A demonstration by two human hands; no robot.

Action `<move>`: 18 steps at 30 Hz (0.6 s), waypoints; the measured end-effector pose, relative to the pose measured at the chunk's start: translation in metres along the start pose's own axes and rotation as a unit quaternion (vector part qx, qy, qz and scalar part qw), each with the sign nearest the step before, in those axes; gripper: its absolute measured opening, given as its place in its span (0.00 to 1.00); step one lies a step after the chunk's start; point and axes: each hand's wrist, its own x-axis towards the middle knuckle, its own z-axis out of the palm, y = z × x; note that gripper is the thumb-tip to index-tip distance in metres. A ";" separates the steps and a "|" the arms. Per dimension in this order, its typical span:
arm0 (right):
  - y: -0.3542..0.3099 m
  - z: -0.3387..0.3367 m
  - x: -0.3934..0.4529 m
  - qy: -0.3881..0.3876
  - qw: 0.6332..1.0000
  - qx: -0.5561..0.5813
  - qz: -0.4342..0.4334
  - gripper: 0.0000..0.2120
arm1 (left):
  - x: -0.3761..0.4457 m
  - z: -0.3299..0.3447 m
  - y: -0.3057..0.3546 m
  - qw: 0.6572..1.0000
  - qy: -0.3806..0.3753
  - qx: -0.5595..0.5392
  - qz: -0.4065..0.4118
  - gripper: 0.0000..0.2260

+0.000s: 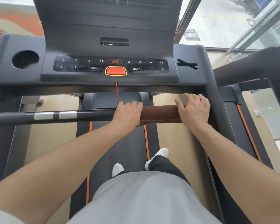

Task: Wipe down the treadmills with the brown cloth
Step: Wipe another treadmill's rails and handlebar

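The brown cloth [160, 114] is wrapped round the right half of the treadmill's front handlebar [55, 117], lying between the 2 hands. The left hand [128, 113] sits at the cloth's left end with its fingers curled over the bar, and its grip looks clenched on the cloth's edge and the bar together. The right hand [193, 109] is at the cloth's right end, palm down with fingers spread and fairly straight, pressing rather than grasping, so its grip reads as released. The step in hand appears to be wiping the handlebar, with the right portion near the side rail covered now. The left portion with its 2 silver sensor plates [55, 115] lies bare, so the next move likely calls for both hands to close round the cloth and slide it leftward along the bar, keeping the wrap snug so it does not bunch. The red safety cord [117, 94] hangs from the console [110, 68] just beside the left hand, and could snag. The console itself seems yet to be wiped.
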 end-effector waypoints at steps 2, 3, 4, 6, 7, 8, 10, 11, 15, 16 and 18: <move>0.013 -0.001 -0.003 -0.048 0.996 -0.057 0.051 0.35 | -0.004 0.002 -0.002 1.000 0.009 -0.002 -0.005 0.16; 0.017 0.000 -0.006 -0.066 0.994 -0.071 0.057 0.37 | -0.007 0.004 -0.003 1.000 0.012 0.000 -0.009 0.16; 0.020 0.001 -0.009 -0.073 0.993 -0.073 0.054 0.39 | -0.010 0.005 -0.005 1.000 0.013 0.000 -0.012 0.16; 0.019 0.000 -0.013 -0.062 0.997 -0.030 0.043 0.37 | -0.015 0.006 -0.005 1.000 0.013 -0.006 -0.021 0.17; 0.015 -0.002 -0.015 -0.054 0.998 0.008 0.042 0.33 | -0.016 0.005 -0.004 0.999 0.012 -0.011 -0.027 0.18; 0.010 -0.004 -0.017 -0.046 0.997 0.048 0.040 0.28 | -0.018 0.003 -0.003 0.999 0.008 -0.015 -0.034 0.19; -0.001 -0.004 -0.023 -0.018 0.992 0.124 0.033 0.18 | -0.021 0.002 0.003 0.999 0.005 -0.025 -0.048 0.21; -0.008 -0.002 -0.029 -0.002 0.986 0.166 0.030 0.13 | -0.023 0.002 0.006 0.998 0.011 -0.034 -0.056 0.22; -0.027 0.009 -0.051 0.075 0.954 0.284 0.051 0.06 | -0.031 0.007 0.004 0.993 0.062 -0.077 -0.061 0.22; -0.030 0.011 -0.056 0.088 0.942 0.315 0.073 0.08 | -0.033 0.008 0.001 0.993 0.068 -0.079 -0.056 0.23; -0.033 0.010 -0.065 0.092 0.893 0.410 0.159 0.12 | -0.037 0.010 -0.004 0.993 0.073 -0.078 -0.046 0.24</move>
